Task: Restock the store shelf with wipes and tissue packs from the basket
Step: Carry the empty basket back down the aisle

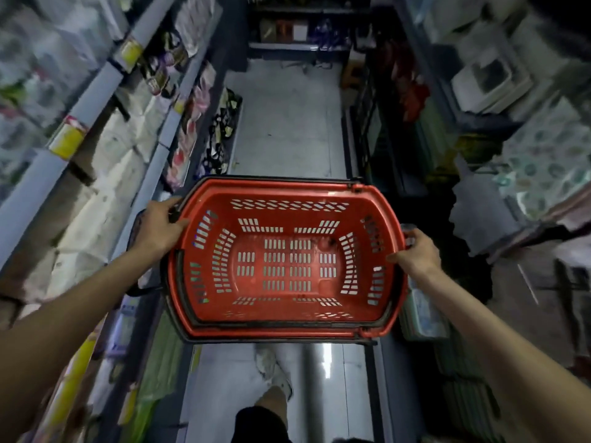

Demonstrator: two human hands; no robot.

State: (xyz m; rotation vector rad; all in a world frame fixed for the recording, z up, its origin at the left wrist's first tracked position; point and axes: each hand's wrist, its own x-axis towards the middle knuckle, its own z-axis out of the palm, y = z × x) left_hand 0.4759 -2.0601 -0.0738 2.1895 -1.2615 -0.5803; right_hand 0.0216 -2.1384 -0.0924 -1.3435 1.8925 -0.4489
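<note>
fingers (pixel 169 204) of the left hand (pixel 160 230) curled round the outer edge of the basket (pixel 271 187) at its left short end, thumb hooked over the rim onto the inner wall. fingers (pixel 415 238) of the right hand (pixel 419 251) wrapped round the outside of the right short end, thumb tip pressed against the inner side of the rim. gripping the red plastic at both ends.

held level in the middle of the aisle, above the pale floor (pixel 287 123), out in front of the body between two outstretched forearms. long axis lying left to right, straight across the aisle from one hand to the other. open mouth facing up at the camera, slotted red bottom in full sight. two black handles (pixel 178 276) folded down flat along the rim.

just beside the left hand, a store shelf (pixel 32 193) with pale edge strips and yellow price tags (pixel 67 139), stacked with white wrapped packs (pixel 108 187), too blurred to read. well off to the right, darker shelving (pixel 479 123) carrying patterned packs (pixel 543 161). below the basket, one white shoe (pixel 275 369) planted on the floor.
</note>
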